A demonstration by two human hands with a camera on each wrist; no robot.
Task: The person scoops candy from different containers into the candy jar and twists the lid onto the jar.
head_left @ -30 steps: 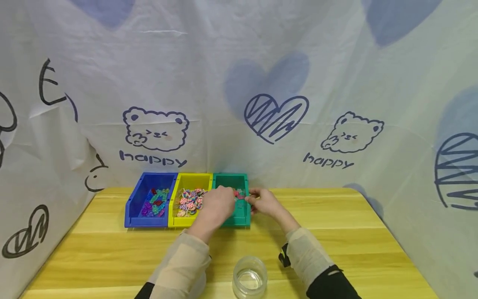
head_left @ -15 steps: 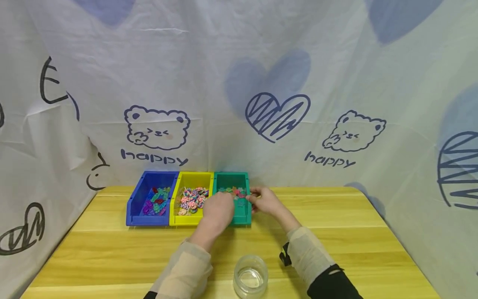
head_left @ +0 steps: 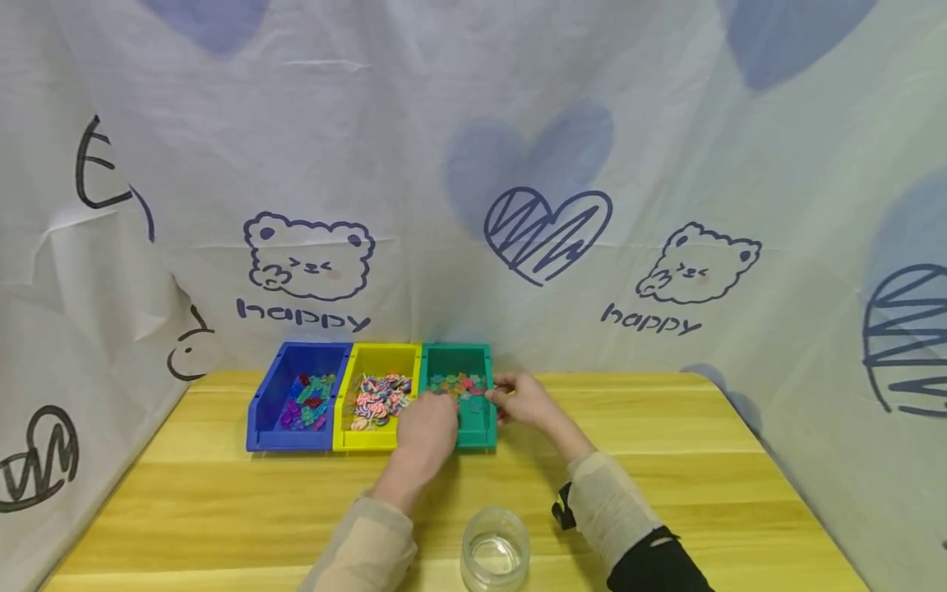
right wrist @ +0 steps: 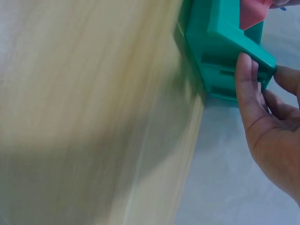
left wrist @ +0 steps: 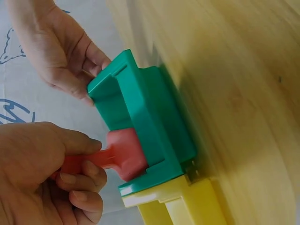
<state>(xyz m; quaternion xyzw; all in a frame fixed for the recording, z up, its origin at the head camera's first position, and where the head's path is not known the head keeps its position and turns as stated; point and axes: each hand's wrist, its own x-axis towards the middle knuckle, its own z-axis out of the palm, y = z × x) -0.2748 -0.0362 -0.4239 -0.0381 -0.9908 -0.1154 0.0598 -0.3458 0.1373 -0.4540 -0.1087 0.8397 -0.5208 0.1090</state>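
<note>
My left hand is at the front left of the green bin, its fingers curled round the handle of a small red scoop. In the left wrist view the scoop's head sits inside the bin, near the wall shared with the yellow bin. The hand hides the scoop in the head view; whether it carries anything cannot be seen. With thumb and fingers, my right hand grips the rim of the green bin's right wall. Small translucent coloured pieces lie in that bin.
Striped swirl pieces fill part of the yellow bin. At the left end, a blue bin contains translucent gem-like pieces. A clear glass jar stands near the table's front, between the forearms. A printed cloth hangs behind.
My left hand has drawn back toward the front of the green bin and slightly left, uncovering more of the pieces inside. The right hand keeps its place on the rim.
</note>
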